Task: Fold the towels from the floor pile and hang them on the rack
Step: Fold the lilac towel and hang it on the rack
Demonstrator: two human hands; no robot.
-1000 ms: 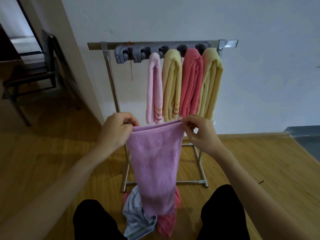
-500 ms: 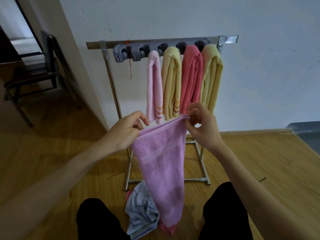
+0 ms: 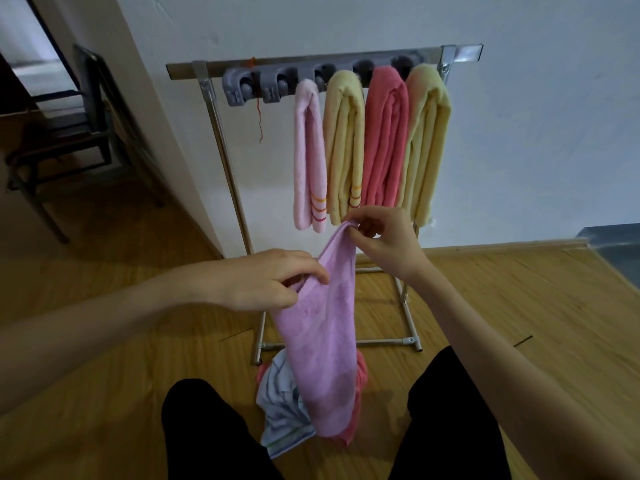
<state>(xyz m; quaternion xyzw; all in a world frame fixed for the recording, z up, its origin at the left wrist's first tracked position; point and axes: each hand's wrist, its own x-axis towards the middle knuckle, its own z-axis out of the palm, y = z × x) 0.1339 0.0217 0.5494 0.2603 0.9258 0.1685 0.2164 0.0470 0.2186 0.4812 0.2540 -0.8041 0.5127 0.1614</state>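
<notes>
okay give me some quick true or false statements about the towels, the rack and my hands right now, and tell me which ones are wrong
1. Four folded towels hang on the rack. True.
2. The right hand pinches the top end of the purple towel. True.
3. The left hand rests flat on the floor. False: its fingers hold the purple towel's edge, lower than the right hand.
4. The purple towel is already hung on the rack. False: it dangles between the hands, in front of the rack.
5. The floor pile is gone. False: a white striped cloth and a pink one lie below the purple towel.
</notes>
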